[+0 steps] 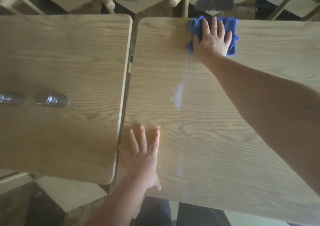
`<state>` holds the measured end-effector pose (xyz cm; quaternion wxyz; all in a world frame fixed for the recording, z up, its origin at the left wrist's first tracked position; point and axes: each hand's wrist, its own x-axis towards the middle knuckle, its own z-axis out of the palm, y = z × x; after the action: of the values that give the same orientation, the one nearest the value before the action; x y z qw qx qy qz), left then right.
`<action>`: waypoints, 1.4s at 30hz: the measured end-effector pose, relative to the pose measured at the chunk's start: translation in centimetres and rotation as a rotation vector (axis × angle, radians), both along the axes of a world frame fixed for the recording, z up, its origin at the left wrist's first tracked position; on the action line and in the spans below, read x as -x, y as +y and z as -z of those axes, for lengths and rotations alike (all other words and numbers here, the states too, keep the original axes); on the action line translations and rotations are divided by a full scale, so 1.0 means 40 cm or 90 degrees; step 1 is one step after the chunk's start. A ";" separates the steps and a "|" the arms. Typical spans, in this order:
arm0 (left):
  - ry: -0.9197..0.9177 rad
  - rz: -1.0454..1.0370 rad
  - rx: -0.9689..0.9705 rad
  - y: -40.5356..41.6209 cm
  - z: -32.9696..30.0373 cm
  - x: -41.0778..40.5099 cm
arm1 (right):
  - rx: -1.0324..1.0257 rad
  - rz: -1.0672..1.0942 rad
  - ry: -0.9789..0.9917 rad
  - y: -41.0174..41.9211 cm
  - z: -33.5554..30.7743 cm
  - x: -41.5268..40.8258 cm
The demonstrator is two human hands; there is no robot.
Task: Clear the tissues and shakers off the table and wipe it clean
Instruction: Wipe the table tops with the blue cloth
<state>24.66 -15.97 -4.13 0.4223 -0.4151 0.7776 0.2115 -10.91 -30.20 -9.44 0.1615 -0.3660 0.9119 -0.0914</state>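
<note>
A right hand (213, 39) presses flat, fingers spread, on a soft blue cloth (232, 35) at the far edge of the wooden table (216, 139), where it likely bunches unless palmed, while the left hand (143, 158) rests open near the table's edge.

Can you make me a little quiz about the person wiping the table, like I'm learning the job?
1. True or false: the right hand presses a blue cloth flat near the far edge of the right table.
2. Which table holds the two shakers? A) left table B) right table
3. Fill in: the left hand lies ____ on the right table, holding nothing.

Key: 1 true; 2 A, the left table; 3 flat.
</note>
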 end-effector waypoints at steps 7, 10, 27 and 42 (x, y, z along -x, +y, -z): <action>0.013 -0.005 0.003 -0.002 -0.005 -0.005 | 0.032 -0.040 0.014 0.243 -0.012 -0.191; 0.012 0.004 -0.005 -0.004 -0.009 -0.004 | 0.017 -0.067 0.027 0.460 -0.023 -0.367; -0.018 0.010 -0.006 -0.013 -0.013 0.005 | -0.039 -0.017 0.019 0.763 -0.031 -0.527; -0.013 -0.012 -0.056 -0.019 -0.004 0.000 | 0.017 0.091 -0.014 -0.084 -0.009 -0.146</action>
<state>24.65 -16.74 -3.96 0.4464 -0.4051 0.7592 0.2453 -5.08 -33.57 -9.09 0.1600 -0.3008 0.9326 -0.1188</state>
